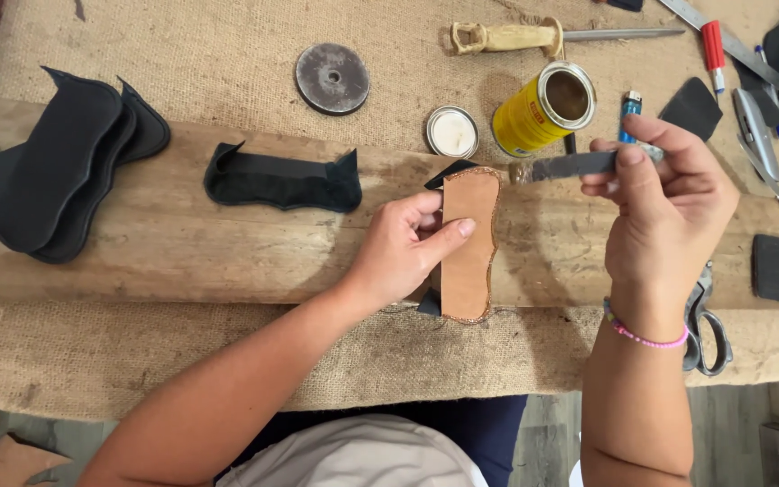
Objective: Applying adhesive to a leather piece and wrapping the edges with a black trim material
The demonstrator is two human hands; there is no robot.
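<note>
on the wooden board (182, 252) laid across the burlap (137, 361), the left hand (403, 252) presses down a tan leather piece (468, 243), thumb lying across its face and fingers curled at its left edge. a shiny wet line runs round the piece's rim. the right hand (664, 212) pinches a small brush (570, 166) between thumb and fingertips, its bristle tip touching the piece's upper right corner. just behind stand a tilted open yellow can (538, 113) and its round lid (452, 133). black leather pieces (56, 167) lie stacked at the far left, another black piece (281, 180) nearer the middle. scissors (703, 320) rest beside the right wrist.
</note>
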